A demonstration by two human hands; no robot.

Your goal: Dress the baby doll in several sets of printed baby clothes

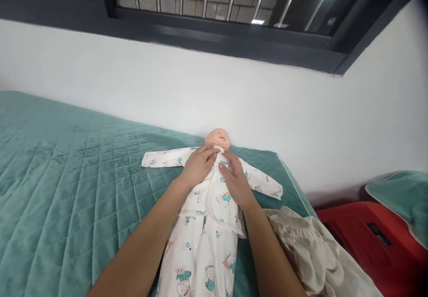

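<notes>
A baby doll (218, 138) lies face up on a green quilted bed cover (67, 176), dressed in a white printed sleepsuit (203, 239) with its sleeves spread out to both sides. My left hand (198, 164) rests on the doll's chest near the collar, fingers pressed on the fabric. My right hand (235, 180) lies beside it on the chest, its thumb and fingers meeting the cloth at the front opening. Whether either hand pinches the fabric is hard to see.
A crumpled pale cloth (310, 252) lies at the bed's right edge. A red plastic object (374, 239) stands on the right, a green cushion (401, 199) beyond it. A white wall and a dark-framed window run behind the bed.
</notes>
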